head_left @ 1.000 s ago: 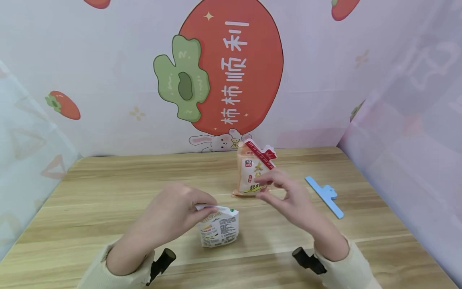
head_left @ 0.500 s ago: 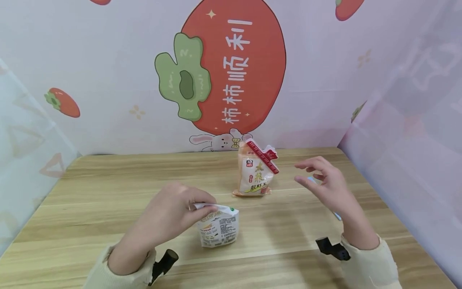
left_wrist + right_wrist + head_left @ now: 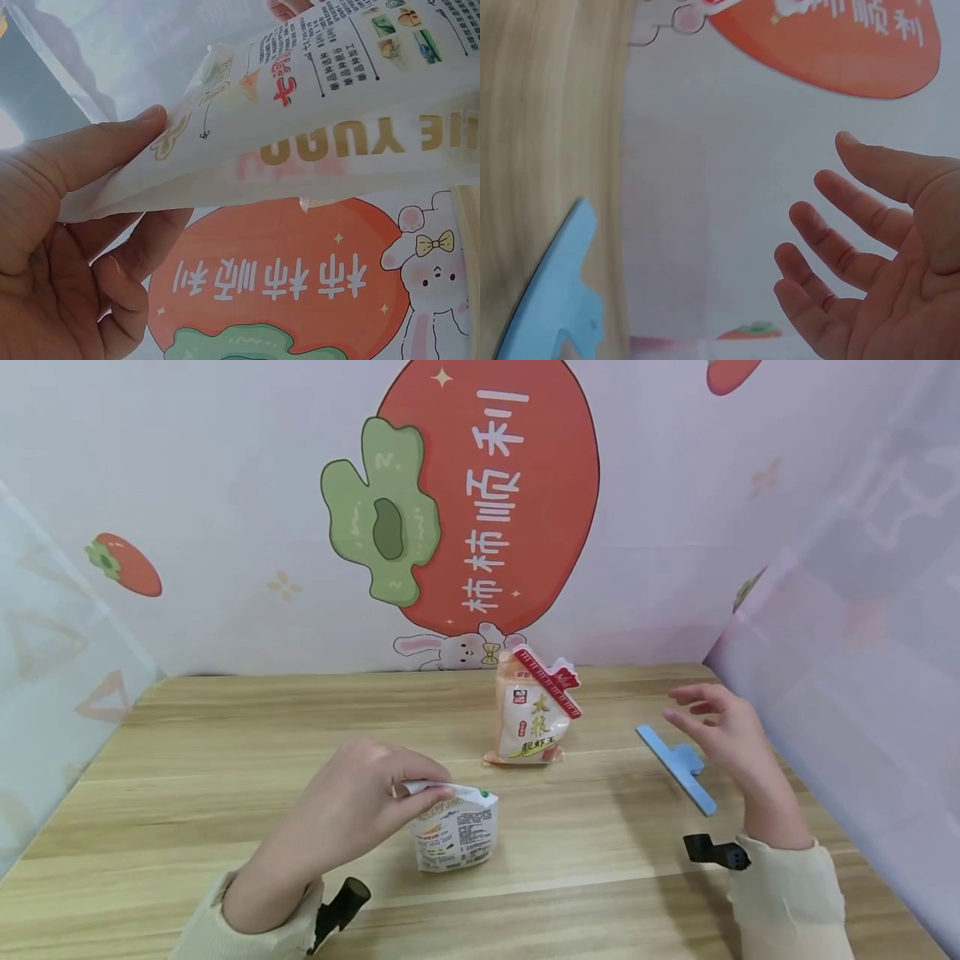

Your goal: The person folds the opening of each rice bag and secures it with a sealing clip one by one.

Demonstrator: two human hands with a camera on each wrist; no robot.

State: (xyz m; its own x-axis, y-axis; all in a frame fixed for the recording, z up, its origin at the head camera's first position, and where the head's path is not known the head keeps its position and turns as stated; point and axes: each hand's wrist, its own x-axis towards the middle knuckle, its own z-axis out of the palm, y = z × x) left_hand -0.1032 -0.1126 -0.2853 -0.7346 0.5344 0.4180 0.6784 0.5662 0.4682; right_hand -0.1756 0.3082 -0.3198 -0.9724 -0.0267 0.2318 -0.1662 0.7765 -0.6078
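Note:
My left hand (image 3: 371, 789) pinches the folded top edge of a white printed food bag (image 3: 457, 835) that stands on the table. In the left wrist view the thumb lies on one face of the bag (image 3: 300, 97), with fingers behind it. My right hand (image 3: 723, 731) hovers above and right of a light blue bag clip (image 3: 677, 768), its fingers loosely bent and holding nothing. The right wrist view shows the blue clip (image 3: 559, 292) apart from the spread fingers (image 3: 844, 247).
Toward the back of the wooden table (image 3: 285, 727) an orange and white food bag (image 3: 525, 727) stands upright. A red bag clip (image 3: 551, 685) sits slanted across its top corner. Printed cloth (image 3: 225, 510) walls the table at the back and sides.
My right hand has moved right, from in front of the orange and white bag, past the blue clip to its far side. The left hand keeps its pinch on the white bag.

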